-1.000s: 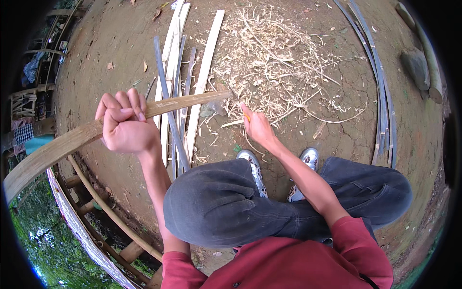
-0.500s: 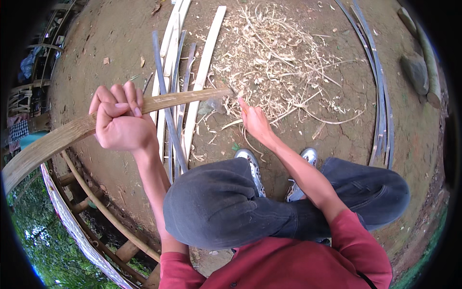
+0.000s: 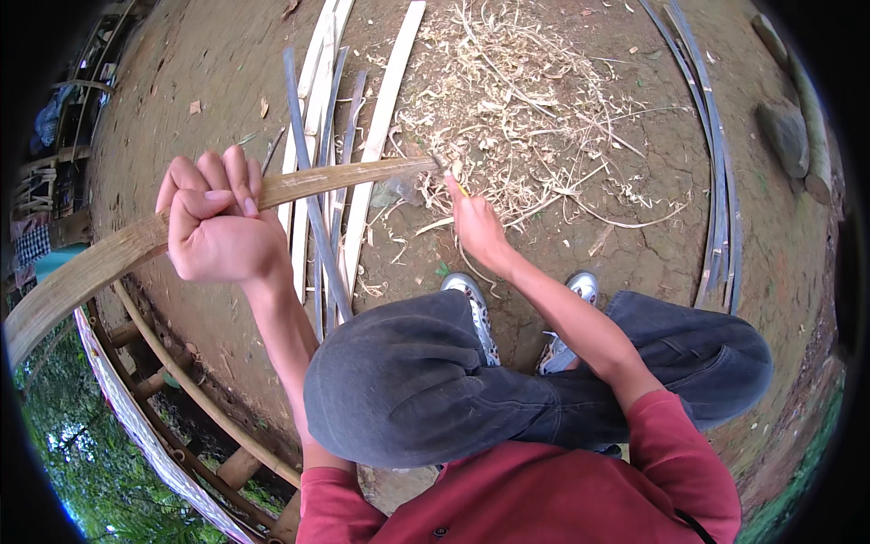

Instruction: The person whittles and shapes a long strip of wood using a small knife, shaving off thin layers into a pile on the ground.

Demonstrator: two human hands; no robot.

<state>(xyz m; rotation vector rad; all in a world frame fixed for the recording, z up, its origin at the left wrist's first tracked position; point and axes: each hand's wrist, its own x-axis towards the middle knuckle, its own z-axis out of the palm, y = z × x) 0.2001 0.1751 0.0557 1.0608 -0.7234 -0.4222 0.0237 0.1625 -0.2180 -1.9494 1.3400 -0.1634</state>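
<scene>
My left hand is closed around a long, flat bamboo strip. The strip runs from the left rim of the view, through my fingers, to its far end over the wood shavings. At that end my right hand grips a small knife, mostly hidden by my fingers; a bit of yellow handle shows. Its dark blade seems to touch the strip's tip, with a pale curl beside it.
Pale shavings cover the ground ahead. Several bamboo strips lie beneath my left arm, and dark strips lie at the right. Farther right are a stone and a log. A bamboo pole structure stands at the left.
My left hand has shifted slightly left and up along with the bamboo strip. My right hand and the knife have moved only a little, staying at the strip's end.
</scene>
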